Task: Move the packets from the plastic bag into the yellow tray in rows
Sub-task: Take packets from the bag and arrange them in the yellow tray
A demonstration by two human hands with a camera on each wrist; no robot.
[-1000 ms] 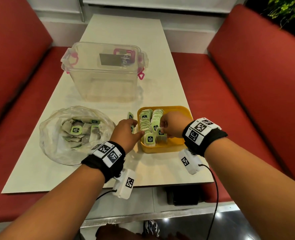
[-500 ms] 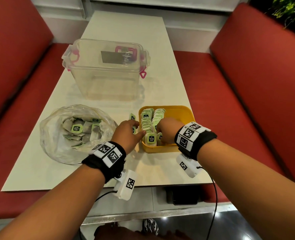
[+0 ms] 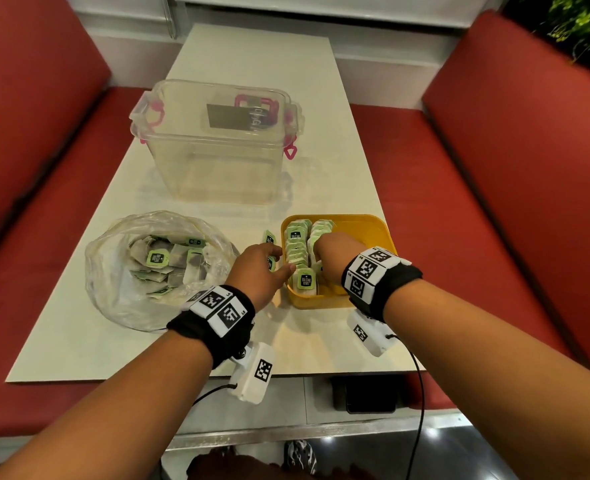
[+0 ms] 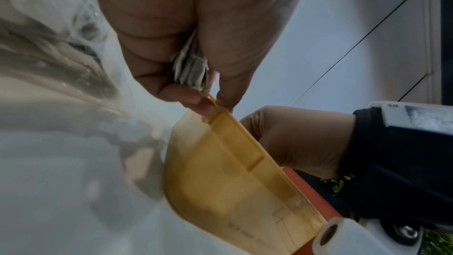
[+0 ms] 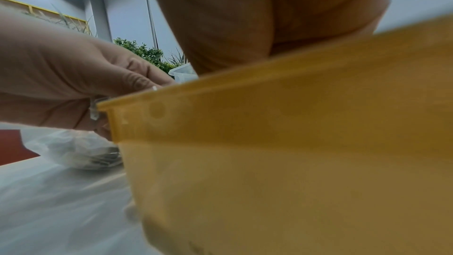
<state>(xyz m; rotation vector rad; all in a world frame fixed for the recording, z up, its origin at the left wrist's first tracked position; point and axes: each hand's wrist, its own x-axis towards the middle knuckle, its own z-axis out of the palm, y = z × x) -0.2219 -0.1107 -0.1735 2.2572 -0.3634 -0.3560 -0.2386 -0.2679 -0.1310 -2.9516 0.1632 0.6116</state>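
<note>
The yellow tray holds two rows of upright green-labelled packets. My left hand sits at the tray's left rim and grips a small stack of packets between thumb and curled fingers. My right hand reaches down inside the tray over the second row; its fingertips are hidden behind the knuckles and the tray wall. The clear plastic bag lies to the left with several loose packets inside.
A clear lidded storage box with pink clasps stands behind the bag and tray. The table's near edge is just below my wrists. Red bench seats flank the table on both sides.
My right hand has moved left and lower, from the tray's front to the second row of packets. My left hand has stayed at the tray's left rim with its stack.
</note>
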